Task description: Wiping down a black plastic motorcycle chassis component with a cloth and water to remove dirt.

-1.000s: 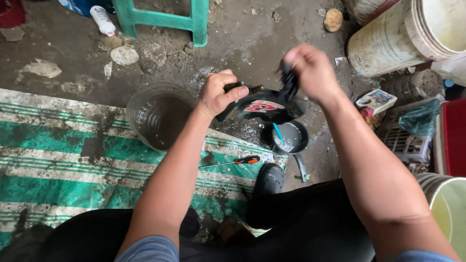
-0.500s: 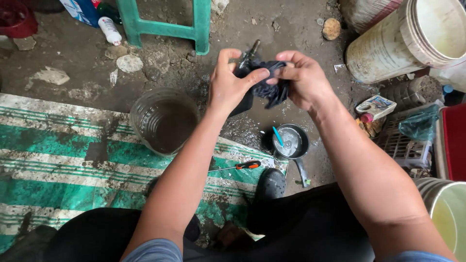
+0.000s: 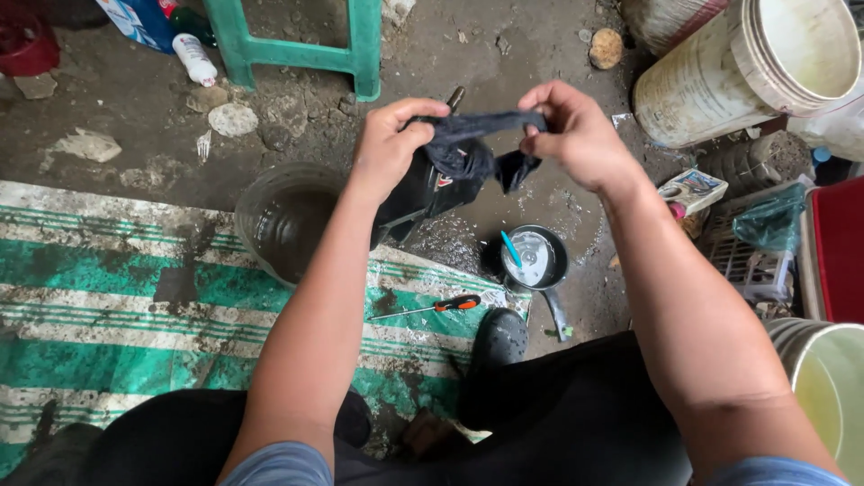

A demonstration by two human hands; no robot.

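Half a second ago the two hands were close together, bunched around the dark, wet cloth rag (image 3: 477, 144). Now they have moved apart and the rag is pulled out between them. One second ago the hands were lower, down by the black plastic part with a red patch (image 3: 423, 193). Now they are up above it.

The left hand (image 3: 389, 144) pinches the left end of the rag with its fingers shut on it. The right hand (image 3: 580, 135) pinches the right end the same way.

The rag runs long ways from left to right, almost flat, with loose folds hanging from its middle. It is in the air above the dirty ground, over the black part and behind the small round black pan (image 3: 535, 258). A clear plastic tub of murky water (image 3: 288, 220) sits to the left
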